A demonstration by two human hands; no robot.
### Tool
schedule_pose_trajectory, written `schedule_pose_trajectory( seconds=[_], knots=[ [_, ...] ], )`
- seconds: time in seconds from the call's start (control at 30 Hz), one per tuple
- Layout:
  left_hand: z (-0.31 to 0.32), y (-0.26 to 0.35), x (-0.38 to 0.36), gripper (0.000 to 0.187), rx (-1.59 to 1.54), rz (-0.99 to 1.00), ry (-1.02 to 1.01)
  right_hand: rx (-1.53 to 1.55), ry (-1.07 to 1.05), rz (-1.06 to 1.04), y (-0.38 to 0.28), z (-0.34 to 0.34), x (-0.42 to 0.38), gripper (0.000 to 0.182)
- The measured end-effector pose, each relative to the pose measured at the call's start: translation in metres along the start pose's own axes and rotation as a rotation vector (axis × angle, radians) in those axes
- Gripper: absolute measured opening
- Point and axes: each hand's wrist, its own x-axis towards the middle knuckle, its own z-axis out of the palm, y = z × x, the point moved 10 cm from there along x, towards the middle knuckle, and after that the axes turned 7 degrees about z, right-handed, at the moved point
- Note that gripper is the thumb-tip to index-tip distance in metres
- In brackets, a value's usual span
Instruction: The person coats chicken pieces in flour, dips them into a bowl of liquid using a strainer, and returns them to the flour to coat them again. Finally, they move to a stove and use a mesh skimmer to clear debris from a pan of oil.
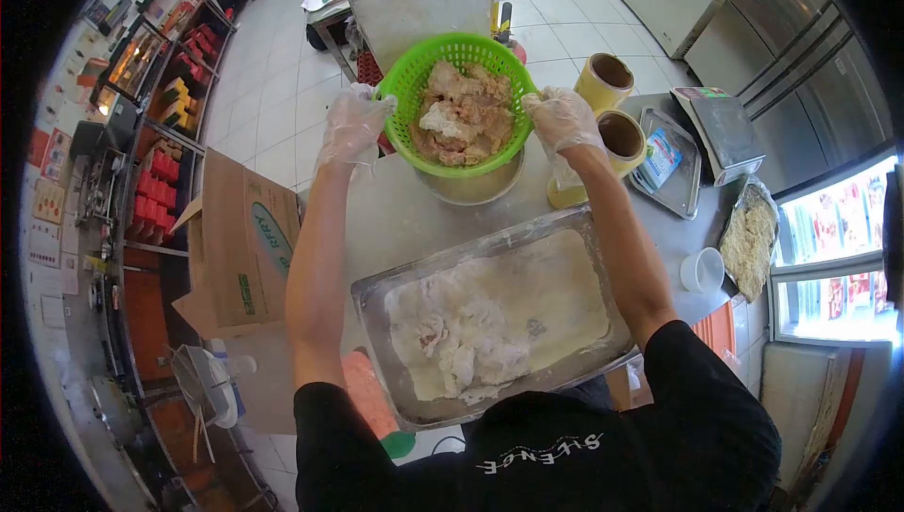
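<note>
A bright green plastic colander (pixel 403 115) is held between my two hands near the far side of the metal table. Pale, wet-looking raw meat pieces (pixel 466 117) fill its middle. My left hand (pixel 361 121), in a clear plastic glove, is closed on the left rim. Gripping the opposite rim is my right hand (pixel 565 121), gloved the same way. A round metal bowl (pixel 482 192) shows partly from under the colander. Closer to my body lies a metal tray (pixel 375 347) spread with white flour (pixel 560 291). Flour-coated pieces (pixel 466 338) are heaped on its left side.
Two yellow cylinders (pixel 603 87) stand right of the colander, beside a small tray with a blue packet (pixel 662 156) and a scale (pixel 720 136). A white cup (pixel 702 271) and a foil-lined crumb tray (pixel 750 239) are farther right. A cardboard box (pixel 245 253) stands left.
</note>
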Motion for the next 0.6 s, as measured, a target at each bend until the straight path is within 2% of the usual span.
schedule_pose_trajectory(
  seconds=[0.1,0.2,0.3,0.4,0.53,0.6],
  knots=[
    [-0.007,-0.001,0.004,0.037,0.080,0.118,0.108,0.009,0.048,-0.019,0.000,-0.002,0.002,0.041],
    [-0.006,-0.004,0.001,0.034,-0.068,0.038,0.077,0.052,0.084,-0.058,-0.003,-0.007,0.000,0.039],
    [-0.003,-0.010,0.003,0.030,-0.243,0.113,0.145,0.105,0.093,-0.071,-0.009,-0.012,-0.006,0.038],
    [-0.010,-0.004,0.002,0.027,-0.138,0.096,0.135,0.130,0.093,-0.060,-0.011,-0.016,-0.010,0.038],
    [-0.016,0.013,-0.010,0.026,-0.178,0.027,0.070,0.147,0.039,-0.015,-0.018,-0.023,-0.023,0.038],
    [-0.010,0.005,-0.011,0.023,-0.084,0.026,0.088,0.199,0.147,-0.051,-0.010,-0.012,-0.023,0.037]
  ],
)
